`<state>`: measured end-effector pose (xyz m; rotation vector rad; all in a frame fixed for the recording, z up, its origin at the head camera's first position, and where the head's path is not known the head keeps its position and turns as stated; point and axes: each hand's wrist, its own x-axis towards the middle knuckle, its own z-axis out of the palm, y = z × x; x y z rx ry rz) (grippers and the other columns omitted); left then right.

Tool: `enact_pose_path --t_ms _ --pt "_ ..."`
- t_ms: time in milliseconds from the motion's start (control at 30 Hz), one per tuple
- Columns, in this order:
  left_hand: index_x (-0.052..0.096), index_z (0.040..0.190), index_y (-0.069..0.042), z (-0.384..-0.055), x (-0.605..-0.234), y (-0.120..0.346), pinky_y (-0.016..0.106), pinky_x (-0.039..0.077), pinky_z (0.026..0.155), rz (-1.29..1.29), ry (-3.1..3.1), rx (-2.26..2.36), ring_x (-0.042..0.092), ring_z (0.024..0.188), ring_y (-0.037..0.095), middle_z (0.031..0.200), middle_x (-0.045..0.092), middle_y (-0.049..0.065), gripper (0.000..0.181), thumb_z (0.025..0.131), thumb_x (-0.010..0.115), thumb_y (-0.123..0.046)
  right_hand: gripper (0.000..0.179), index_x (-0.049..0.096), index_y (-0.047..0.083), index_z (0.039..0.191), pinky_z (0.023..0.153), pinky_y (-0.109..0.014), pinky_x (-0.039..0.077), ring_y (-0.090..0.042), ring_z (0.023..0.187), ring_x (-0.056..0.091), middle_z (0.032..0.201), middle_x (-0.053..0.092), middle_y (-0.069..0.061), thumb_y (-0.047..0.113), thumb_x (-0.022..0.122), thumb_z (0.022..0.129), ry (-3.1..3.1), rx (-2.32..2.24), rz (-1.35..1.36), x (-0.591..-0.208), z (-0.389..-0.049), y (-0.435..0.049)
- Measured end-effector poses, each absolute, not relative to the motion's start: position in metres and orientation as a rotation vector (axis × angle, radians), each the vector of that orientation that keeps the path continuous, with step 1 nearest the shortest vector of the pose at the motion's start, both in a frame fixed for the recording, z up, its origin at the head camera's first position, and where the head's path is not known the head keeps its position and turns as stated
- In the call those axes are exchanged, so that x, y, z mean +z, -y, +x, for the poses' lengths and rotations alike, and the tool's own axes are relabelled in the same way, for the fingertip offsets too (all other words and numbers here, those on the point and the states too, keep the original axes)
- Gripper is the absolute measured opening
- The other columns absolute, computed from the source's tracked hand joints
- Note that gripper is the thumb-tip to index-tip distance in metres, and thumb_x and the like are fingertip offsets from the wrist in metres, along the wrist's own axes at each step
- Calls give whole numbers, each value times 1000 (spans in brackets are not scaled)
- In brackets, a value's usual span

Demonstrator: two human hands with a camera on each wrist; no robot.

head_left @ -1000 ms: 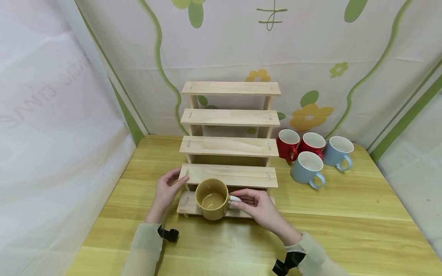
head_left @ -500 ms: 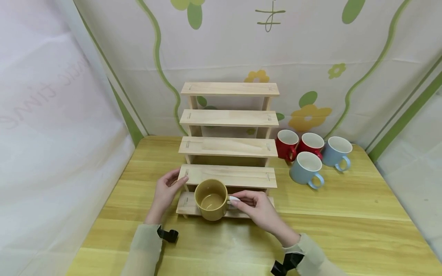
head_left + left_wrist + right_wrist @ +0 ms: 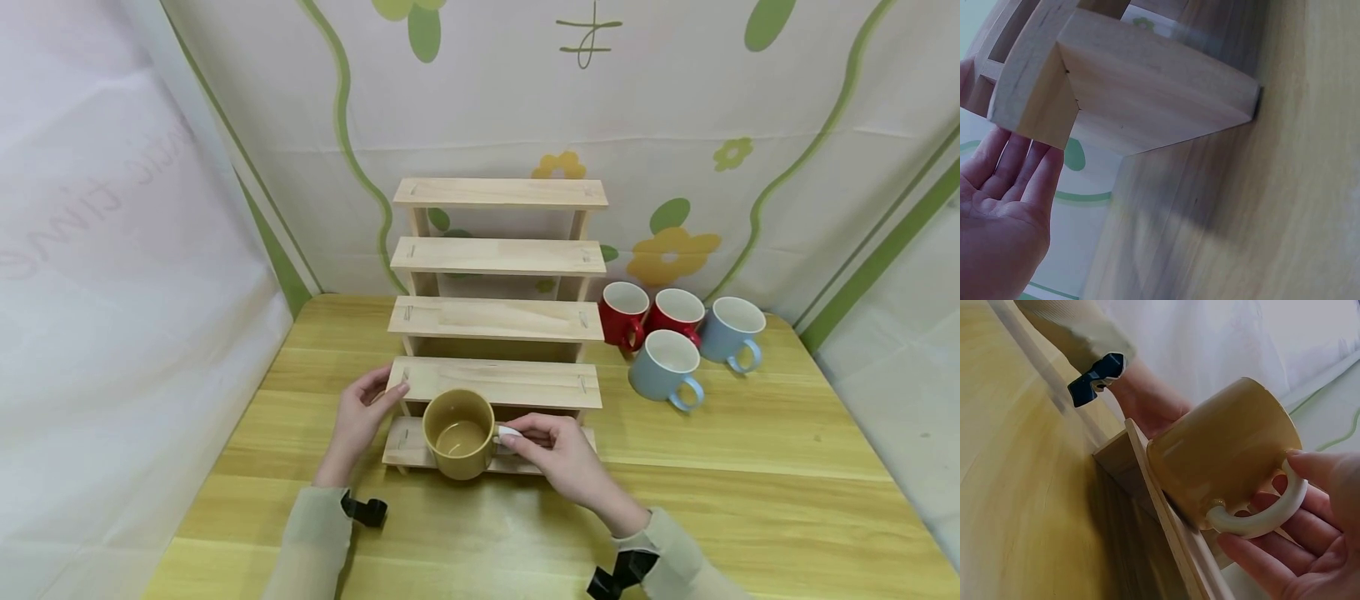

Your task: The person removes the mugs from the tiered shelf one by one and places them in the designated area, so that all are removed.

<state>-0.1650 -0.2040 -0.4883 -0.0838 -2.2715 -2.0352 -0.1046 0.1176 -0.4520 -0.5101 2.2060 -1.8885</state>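
Observation:
A mustard-yellow mug [image 3: 459, 446] with a white handle [image 3: 1266, 519] is upright at the lowest step of a wooden tiered shelf [image 3: 495, 318]. Its base meets that board in the right wrist view and appears to reach slightly past the front edge. My right hand [image 3: 566, 458] pinches the handle, thumb on one side and fingers behind it. On the shelf's left side, my left hand [image 3: 358, 425] grips the end of the second board from the bottom. The thumb lies on top, and in the left wrist view the fingers [image 3: 1019, 162] reach beneath the board.
Right of the shelf, two red mugs [image 3: 622, 321] and two light-blue mugs [image 3: 660, 377] stand close together on the wood-grain table [image 3: 750, 517]. A white patterned cloth [image 3: 480, 100] hangs behind the shelf, with more white cloth [image 3: 120, 292] along the left side.
The whole head view shifts very slightly. Both hands, the yellow mug and the shelf keep their places relative to each other.

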Motion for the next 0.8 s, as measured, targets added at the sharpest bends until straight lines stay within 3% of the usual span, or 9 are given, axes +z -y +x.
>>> enact_pose_path --t_ms 200,433,800 --pt "61 135 3 -165 -488 204 22 51 98 -84 2284 -2023 60 118 21 133 62 18 46 95 75 -17 20 73 -2 109 86 -37 60 -30 99 71 106 75 -13 14 70 98 -2177 -1907 -493 -452 -104 -118" --pt "60 136 3 -165 -488 205 22 52 97 -85 2292 -2023 59 119 25 133 62 18 48 95 76 -18 19 74 1 108 86 -33 60 -29 99 72 108 75 -10 16 72 98 -2173 -1923 -463 -454 -103 -119" --pt "60 135 3 -167 -488 206 22 49 100 -100 2306 -2009 59 118 22 132 62 18 48 95 75 -18 17 73 -1 108 86 -31 59 -37 99 71 110 75 -11 12 72 96 -2180 -1959 -507 -459 -102 -120"
